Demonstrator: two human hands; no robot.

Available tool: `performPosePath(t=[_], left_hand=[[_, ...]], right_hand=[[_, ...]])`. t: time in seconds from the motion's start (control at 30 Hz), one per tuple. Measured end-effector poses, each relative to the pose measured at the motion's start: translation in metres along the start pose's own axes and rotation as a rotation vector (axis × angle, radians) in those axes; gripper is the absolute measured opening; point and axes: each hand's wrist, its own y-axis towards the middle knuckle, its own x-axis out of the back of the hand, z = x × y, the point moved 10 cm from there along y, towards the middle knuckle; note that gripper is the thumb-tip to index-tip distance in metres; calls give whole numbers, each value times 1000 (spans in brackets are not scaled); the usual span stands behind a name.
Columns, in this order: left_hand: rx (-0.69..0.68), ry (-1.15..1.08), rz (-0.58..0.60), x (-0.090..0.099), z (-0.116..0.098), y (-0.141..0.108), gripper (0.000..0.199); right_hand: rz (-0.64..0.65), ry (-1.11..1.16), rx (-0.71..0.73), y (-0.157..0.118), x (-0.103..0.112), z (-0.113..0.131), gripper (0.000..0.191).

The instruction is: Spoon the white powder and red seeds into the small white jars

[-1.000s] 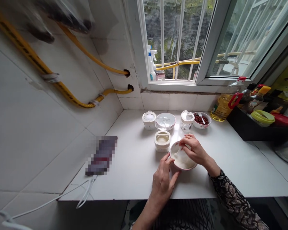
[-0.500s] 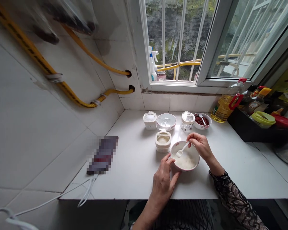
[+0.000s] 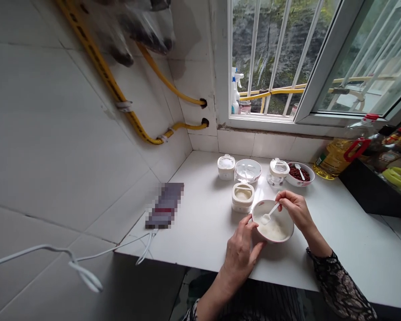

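Observation:
A white bowl (image 3: pixel 289 238) with a pinkish rim stands on the counter, holding a pale, whitish content whose kind I cannot make out. My left hand (image 3: pixel 239 252) grips the bowl's left side, fingers at the rim and thumb low against its wall. Between the thumb and fingers of my right hand (image 3: pixel 298 210) is the handle of a small white spoon (image 3: pixel 266 219), its head down inside the bowl. Just behind my left hand sits a squarish cream jar (image 3: pixel 243 205) with a see-through lid raised and pale contents inside.
Farther back stand a lidded white jar (image 3: pixel 226 168), a white bowl (image 3: pixel 248 171), a clear jar (image 3: pixel 278 173) and a bowl of dark red beans (image 3: pixel 300 174) with a white spoon. An oil bottle (image 3: pixel 336 154) and black box (image 3: pixel 364 187) are right. A blurred dark object (image 3: pixel 167 205) and cable (image 3: pixel 149 247) lie left.
My view has turned left and tilted, so everything appears farther right. Both hands keep their holds on the bowl and spoon, with the spoon's head still inside the bowl.

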Motion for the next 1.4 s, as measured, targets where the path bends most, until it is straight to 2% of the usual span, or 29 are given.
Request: performPosePath(t=[0.33, 0.93, 1.07, 1.13, 1.23, 1.33, 1.4], left_hand=[[4, -6, 13, -2, 1, -1, 47], [-8, -2, 3, -1, 2, -1, 43], [-6, -11, 5, -2, 3, -1, 44], [-17, -11, -5, -2, 2, -1, 43], [-33, -8, -21, -1, 2, -1, 43], [-35, -17, -26, -1, 2, -1, 44], [-30, -22, -21, -1, 2, -1, 44]], right_hand=[[30, 233, -151, 3, 1, -14, 10], [15, 286, -174, 6, 2, -23, 10], [-22, 300, -168, 10, 2, -23, 11], [-65, 296, -122, 12, 2, -17, 14], [-146, 236, 63, 12, 1, 7, 17], [-214, 29, 362, 1, -5, 44, 12], [-183, -176, 606, -13, -20, 70, 11]])
